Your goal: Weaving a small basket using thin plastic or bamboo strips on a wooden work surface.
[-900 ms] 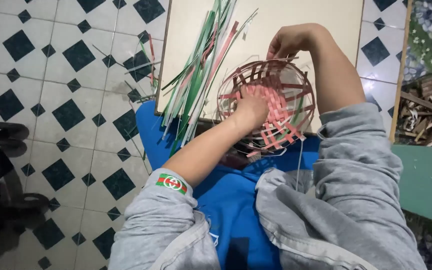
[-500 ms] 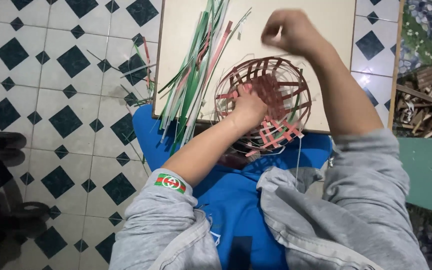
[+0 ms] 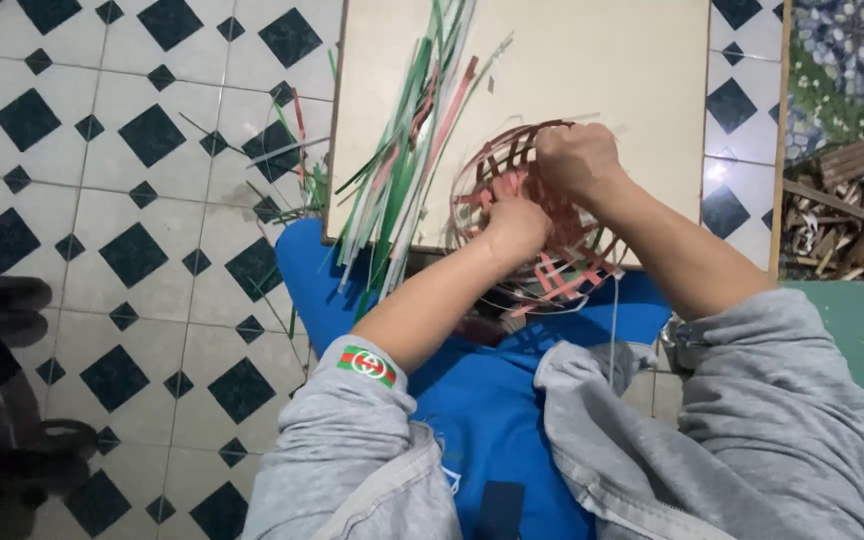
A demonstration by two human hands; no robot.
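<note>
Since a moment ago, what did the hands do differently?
The right hand, which was raised beyond the basket, came back down to the rim of the woven basket. The left hand stayed inside the basket. The bundle of green and pink strips stayed on the board.

The one camera sits on my head and looks almost straight down, close over my lap. My forearms come in from six o'clock toward the pale board (image 3: 592, 70) at twelve. Tiled floor (image 3: 122, 200) fills nine o'clock, and a wood pile (image 3: 847, 205) sits at three.
</note>
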